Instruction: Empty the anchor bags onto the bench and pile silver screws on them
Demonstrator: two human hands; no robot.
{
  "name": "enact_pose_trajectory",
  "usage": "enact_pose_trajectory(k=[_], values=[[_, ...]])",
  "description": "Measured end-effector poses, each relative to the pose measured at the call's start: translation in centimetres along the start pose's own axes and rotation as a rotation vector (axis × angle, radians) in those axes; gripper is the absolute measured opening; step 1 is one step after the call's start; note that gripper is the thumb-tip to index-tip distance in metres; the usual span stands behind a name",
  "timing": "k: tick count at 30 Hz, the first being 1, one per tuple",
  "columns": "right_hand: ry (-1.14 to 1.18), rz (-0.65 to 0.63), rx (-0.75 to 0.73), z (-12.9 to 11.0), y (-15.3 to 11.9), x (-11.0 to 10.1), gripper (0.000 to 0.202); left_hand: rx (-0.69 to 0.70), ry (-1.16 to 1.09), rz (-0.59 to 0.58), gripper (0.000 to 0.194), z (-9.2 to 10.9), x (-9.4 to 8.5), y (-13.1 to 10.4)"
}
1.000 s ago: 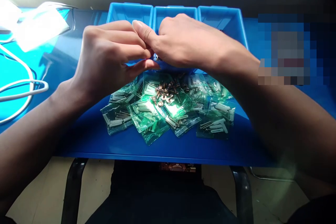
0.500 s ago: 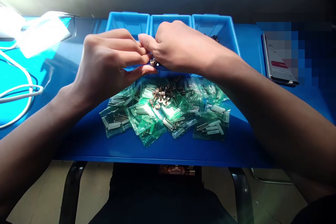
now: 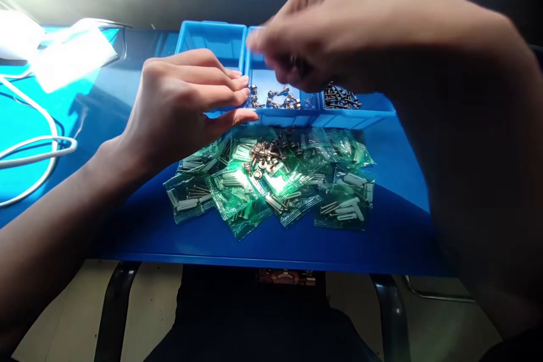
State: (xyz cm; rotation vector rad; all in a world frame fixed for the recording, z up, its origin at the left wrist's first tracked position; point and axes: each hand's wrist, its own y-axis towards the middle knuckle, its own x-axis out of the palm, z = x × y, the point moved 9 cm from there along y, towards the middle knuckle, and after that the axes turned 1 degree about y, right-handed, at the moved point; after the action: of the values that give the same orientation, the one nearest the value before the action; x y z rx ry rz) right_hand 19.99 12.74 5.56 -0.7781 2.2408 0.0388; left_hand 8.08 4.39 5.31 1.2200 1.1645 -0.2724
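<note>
My left hand (image 3: 182,96) is at the near corner where the left blue bin (image 3: 212,27) and the middle blue bin (image 3: 280,119) meet. Its fingers bend over the rim and the thumb presses in front. Hex-head screws (image 3: 280,97) lie inside the middle bin. Above the middle and right bins is my right hand (image 3: 322,28), blurred, with curled fingers; small metal glints that look like screws show inside them. Dark screws (image 3: 341,96) fill part of the right blue bin (image 3: 356,119). More loose hex-head screws (image 3: 267,155) lie heaped on green-tinted plastic packets (image 3: 237,198).
The packets, holding screws and white wall plugs (image 3: 350,209), spread over the blue table (image 3: 288,246) before the bins. White cable (image 3: 51,141) loops at the left beside a bright white sheet (image 3: 76,59). Black chair arms (image 3: 114,311) stand below the table edge.
My right hand has lifted up and to the right, away from my left hand, uncovering screws in the middle and right bins. My left hand has stayed at the bin corner.
</note>
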Motion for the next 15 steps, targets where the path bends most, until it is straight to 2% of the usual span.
enact_pose_trajectory(k=[1, 3, 7, 10, 13, 15], values=[[-0.1, -0.054, -0.033, -0.7, -0.5, 0.8, 0.045, -0.008, 0.008, 0.009, 0.006, 0.0, 0.0, 0.0], [-0.254, -0.156, -0.13, -2.4, -1.5, 2.7, 0.05, -0.025, 0.008, 0.033, 0.011, -0.1, -0.1, -0.1], [-0.44, -0.229, -0.268, -4.2, -2.8, 5.7, 0.039, 0.0, -0.027, 0.086, 0.024, 0.2, -0.5, 0.0], [-0.504, -0.205, -0.291, -4.2, -2.9, 6.0, 0.025, 0.031, -0.015, 0.107, 0.028, 0.3, -0.6, 0.0], [-0.533, -0.232, -0.286, -3.6, -3.0, 5.5, 0.016, 0.05, 0.001, 0.122, 0.016, 0.4, -0.7, 0.1], [-0.47, -0.227, -0.191, -2.6, -2.9, 4.4, 0.02, 0.053, 0.018, 0.123, 0.008, 0.4, -0.8, 0.1]])
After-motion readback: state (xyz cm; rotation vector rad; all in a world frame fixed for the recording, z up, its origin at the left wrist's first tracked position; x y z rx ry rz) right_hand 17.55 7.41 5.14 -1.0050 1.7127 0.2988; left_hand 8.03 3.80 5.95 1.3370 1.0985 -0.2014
